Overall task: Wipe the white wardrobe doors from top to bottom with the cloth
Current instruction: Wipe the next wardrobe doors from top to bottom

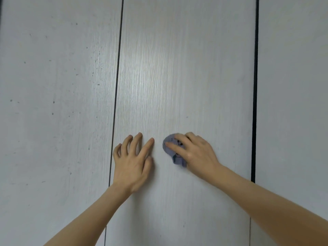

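Observation:
A white wood-grain wardrobe fills the view. Its middle door (pixel 186 68) lies between two dark vertical gaps. My right hand (pixel 195 150) presses a small bunched grey-blue cloth (pixel 170 142) against the middle door, fingers lying over the cloth and most of it hidden under the palm. My left hand (pixel 133 157) rests on the same door just left of the cloth, fingertips spread and touching the surface, holding nothing.
The left door (pixel 53 103) carries several small dark specks and smudges. The right door (pixel 292 86) shows beyond a wide dark gap (pixel 255 86). A thin dark gap (pixel 117 77) separates the left and middle doors.

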`<state>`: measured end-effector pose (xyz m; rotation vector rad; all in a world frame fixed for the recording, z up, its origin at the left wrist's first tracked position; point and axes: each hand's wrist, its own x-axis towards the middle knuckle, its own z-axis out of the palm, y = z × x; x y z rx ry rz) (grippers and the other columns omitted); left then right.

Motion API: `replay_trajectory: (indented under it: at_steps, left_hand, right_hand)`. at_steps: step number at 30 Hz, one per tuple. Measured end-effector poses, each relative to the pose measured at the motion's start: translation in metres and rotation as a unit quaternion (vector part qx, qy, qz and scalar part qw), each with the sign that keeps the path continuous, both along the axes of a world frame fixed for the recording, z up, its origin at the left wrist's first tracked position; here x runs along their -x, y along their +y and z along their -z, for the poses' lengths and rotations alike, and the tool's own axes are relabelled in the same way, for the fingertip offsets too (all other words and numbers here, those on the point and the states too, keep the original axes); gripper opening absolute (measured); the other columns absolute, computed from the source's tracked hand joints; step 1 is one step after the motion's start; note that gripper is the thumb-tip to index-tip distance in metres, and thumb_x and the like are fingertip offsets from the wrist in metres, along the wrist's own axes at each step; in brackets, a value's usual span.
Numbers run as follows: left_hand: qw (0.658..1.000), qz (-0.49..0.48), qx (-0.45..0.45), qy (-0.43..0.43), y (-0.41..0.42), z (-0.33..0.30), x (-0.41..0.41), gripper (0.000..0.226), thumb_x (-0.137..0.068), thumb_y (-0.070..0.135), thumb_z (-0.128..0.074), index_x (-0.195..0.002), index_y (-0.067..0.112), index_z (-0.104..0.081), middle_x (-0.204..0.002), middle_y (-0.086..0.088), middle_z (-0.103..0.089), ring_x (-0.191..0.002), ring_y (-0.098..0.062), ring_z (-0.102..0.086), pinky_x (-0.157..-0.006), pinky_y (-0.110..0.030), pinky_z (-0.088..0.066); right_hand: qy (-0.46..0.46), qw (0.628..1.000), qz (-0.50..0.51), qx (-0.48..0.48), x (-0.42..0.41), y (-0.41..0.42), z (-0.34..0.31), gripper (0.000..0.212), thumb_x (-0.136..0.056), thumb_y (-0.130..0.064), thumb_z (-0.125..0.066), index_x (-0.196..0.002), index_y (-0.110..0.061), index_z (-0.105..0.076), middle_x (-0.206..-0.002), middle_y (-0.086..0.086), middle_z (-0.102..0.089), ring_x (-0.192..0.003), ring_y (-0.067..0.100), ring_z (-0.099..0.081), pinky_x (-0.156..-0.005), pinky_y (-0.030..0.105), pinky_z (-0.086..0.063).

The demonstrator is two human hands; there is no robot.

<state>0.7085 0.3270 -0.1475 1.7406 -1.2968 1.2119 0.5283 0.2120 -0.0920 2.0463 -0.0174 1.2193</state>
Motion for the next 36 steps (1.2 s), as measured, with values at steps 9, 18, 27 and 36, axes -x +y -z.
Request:
replay_trajectory:
  at_steps: [9,18,27,36]
  left_hand:
    - [1.0,-0.007,-0.013,-0.007,0.004,-0.01,0.001,0.048,-0.087,0.037,-0.034,-0.133,0.026,-0.046,-0.135,-0.013,-0.049,-0.124,-0.033,-0.035,-0.091,-0.055,-0.039]
    - [0.999,-0.017,-0.044,-0.021,0.015,-0.015,0.0,0.046,-0.085,0.038,-0.037,-0.128,0.028,-0.046,-0.131,-0.01,-0.052,-0.117,-0.036,-0.049,-0.087,-0.053,-0.046]
    - [0.999,-0.022,-0.032,-0.005,0.012,-0.015,0.004,0.047,-0.085,0.036,-0.035,-0.128,0.022,-0.049,-0.133,-0.014,-0.05,-0.12,-0.039,-0.045,-0.088,-0.053,-0.043]
    - [0.999,0.028,0.027,-0.018,-0.014,0.008,0.042,0.05,-0.083,0.03,-0.039,-0.129,0.014,-0.051,-0.133,-0.014,-0.05,-0.123,-0.029,-0.038,-0.093,-0.048,-0.033]
  right_hand:
    - [-0.09,0.993,-0.046,-0.069,-0.032,0.012,-0.013,0.06,-0.05,-0.001,-0.081,-0.107,-0.014,-0.068,-0.109,0.01,-0.062,-0.085,0.027,-0.049,-0.051,0.027,-0.042]
    - [-0.232,0.959,-0.012,-0.16,0.008,-0.002,-0.086,0.052,-0.066,0.009,-0.065,-0.114,-0.01,-0.065,-0.113,0.016,-0.058,-0.092,0.039,-0.053,-0.056,0.035,-0.045]
    - [-0.03,0.999,-0.027,0.02,-0.027,0.001,-0.004,0.068,-0.047,-0.006,-0.084,-0.112,-0.014,-0.064,-0.11,0.009,-0.063,-0.084,0.023,-0.04,-0.059,0.029,-0.041]
    - [-0.319,0.939,0.051,-0.118,0.077,-0.056,0.018,0.065,-0.064,0.014,-0.064,-0.124,-0.009,-0.057,-0.116,0.018,-0.054,-0.094,0.028,-0.039,-0.07,0.04,-0.042]
